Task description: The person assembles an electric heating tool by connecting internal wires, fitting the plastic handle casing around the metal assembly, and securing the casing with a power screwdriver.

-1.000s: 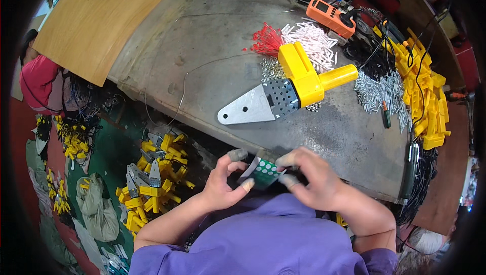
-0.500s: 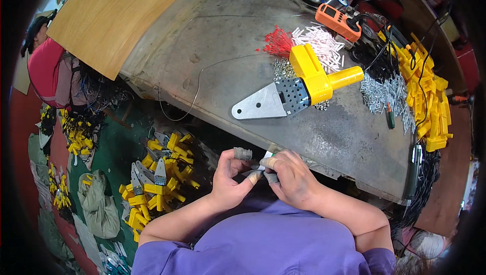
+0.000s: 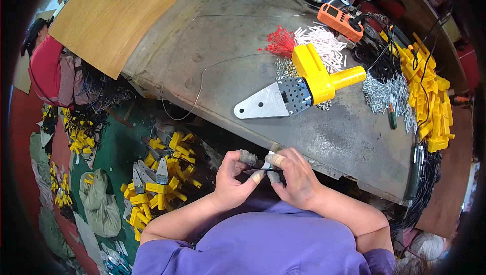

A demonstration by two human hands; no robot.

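While hands (image 3: pixel 263 176) pinch a part (image 3: pixel 267 166), bench edge (image 3: pixel 324 166) touches.

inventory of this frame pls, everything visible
workbench: one, grey, centre
wooden board: one, tan, upper left
yellow-handled tool with metal plate: one, on bench
orange meter: one, bench top right
red ties and white ties: two piles, beside tool
screws: silver pile, bench right
yellow housings: stack, right edge
finished yellow tools: heap, floor left
small part: one, dark, between both hands
left hand, right hand: pinching the part, fingertips taped
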